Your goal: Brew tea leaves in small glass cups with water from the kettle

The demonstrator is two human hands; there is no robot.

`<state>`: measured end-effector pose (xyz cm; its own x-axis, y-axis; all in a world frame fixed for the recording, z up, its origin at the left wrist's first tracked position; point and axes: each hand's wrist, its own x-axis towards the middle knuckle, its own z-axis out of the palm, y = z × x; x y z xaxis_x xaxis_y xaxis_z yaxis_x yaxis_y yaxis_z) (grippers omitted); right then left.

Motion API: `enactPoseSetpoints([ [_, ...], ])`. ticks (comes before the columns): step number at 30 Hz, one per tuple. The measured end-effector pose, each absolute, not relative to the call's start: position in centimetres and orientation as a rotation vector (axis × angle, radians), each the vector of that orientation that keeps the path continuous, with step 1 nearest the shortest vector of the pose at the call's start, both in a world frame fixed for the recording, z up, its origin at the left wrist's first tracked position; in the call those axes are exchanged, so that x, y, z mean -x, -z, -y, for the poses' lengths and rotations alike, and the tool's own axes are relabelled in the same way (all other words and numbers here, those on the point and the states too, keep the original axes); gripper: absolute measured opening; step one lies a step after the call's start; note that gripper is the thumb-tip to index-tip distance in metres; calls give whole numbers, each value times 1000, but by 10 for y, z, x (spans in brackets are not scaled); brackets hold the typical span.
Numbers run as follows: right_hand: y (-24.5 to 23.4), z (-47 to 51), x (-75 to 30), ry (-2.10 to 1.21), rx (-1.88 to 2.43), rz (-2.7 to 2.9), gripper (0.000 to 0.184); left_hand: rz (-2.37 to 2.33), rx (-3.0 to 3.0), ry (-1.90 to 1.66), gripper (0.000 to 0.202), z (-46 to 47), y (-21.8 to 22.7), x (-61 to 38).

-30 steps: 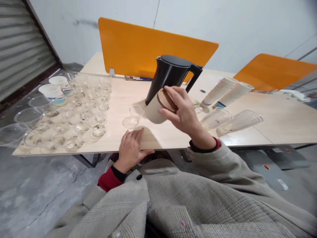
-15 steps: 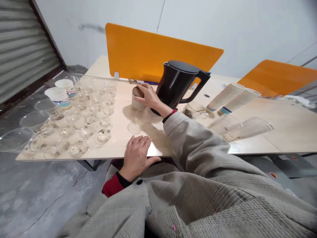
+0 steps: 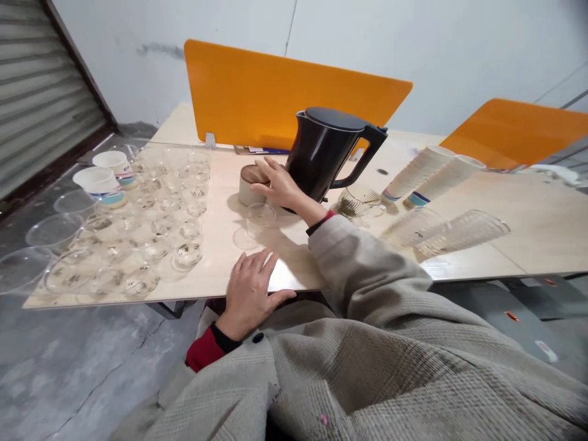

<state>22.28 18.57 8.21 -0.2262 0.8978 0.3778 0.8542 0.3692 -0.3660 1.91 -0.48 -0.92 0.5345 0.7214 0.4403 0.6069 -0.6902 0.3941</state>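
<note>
My right hand reaches across the table, its fingers resting on the brown lid of a small beige canister that stands upright beside a black electric kettle. The fingers look loosely spread, touching rather than gripping. A single clear plastic cup stands just in front of the canister. My left hand lies flat and open on the near edge of the wooden table, holding nothing.
Many clear plastic cups cover the left part of the table, with two paper cups behind them. Stacks of paper cups and clear cups lie on their sides at the right. Orange dividers stand behind.
The canister was tilted in my right hand near the single cup a second ago. It has been set upright farther back beside the kettle, and my fingers have loosened. My left hand stayed put.
</note>
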Motion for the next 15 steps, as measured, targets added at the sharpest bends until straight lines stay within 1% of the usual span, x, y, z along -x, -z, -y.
enactPoseSetpoints([
  [3, -90, -132, -231, 25, 1379, 1976, 69, -1150, -2437, -1005, 80, 1, 10, -13],
  [5, -96, -95, -243, 82, 1312, 1853, 62, -1155, -2308, -1101, 78, -2, 10, -10],
  [9, -101, -60, -291, 262, 1316, 1570, 64, -1159, -1935, -1237, 77, -11, 8, -10],
  [12, -100, -79, -338, 377, 1322, 1330, 67, -1183, -1727, -1219, 81, -24, 8, -13],
  [15, -99, -114, -379, 416, 1403, 1198, 68, -1249, -1679, -1213, 86, -42, 10, -18],
])
